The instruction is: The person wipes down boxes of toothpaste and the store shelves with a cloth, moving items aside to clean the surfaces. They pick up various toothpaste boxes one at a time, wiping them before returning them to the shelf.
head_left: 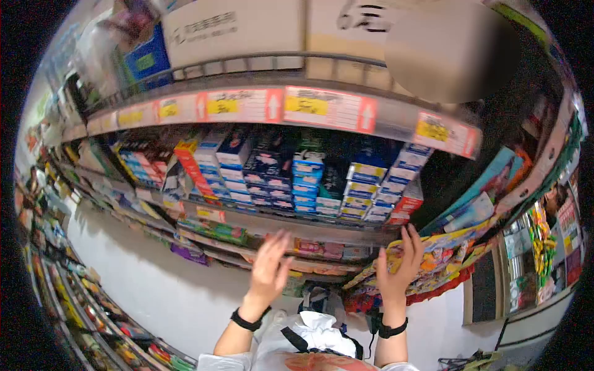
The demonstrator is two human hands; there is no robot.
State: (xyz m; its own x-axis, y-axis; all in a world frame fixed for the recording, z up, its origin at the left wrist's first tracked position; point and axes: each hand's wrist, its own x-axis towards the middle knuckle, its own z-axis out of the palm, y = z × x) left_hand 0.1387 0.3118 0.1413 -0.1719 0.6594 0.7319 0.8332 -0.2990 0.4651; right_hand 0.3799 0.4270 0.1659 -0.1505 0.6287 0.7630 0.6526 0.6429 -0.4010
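My left hand [270, 267] is raised in front of the lower shelves, blurred, its fingers apart and holding nothing. To its right, my right hand [399, 264] is also up, fingers spread and nothing in them, near the shelf edge and a hanging sheet of colourful packets [438, 255]. Above both hands, stacks of small boxes fill a shelf: dark blue boxes [270, 179], light blue boxes [305, 183], yellow and blue boxes [362, 193] and a red box [406, 204]. Each wrist has a black band.
Price labels line the upper shelf edge [396, 127], with large cartons [241, 31] above. Pink packs [318, 248] lie on a lower shelf. Another goods rack [86, 303] runs along the left. A white bag or cloth [318, 331] is at my front. Pale floor [142, 266] shows between the racks.
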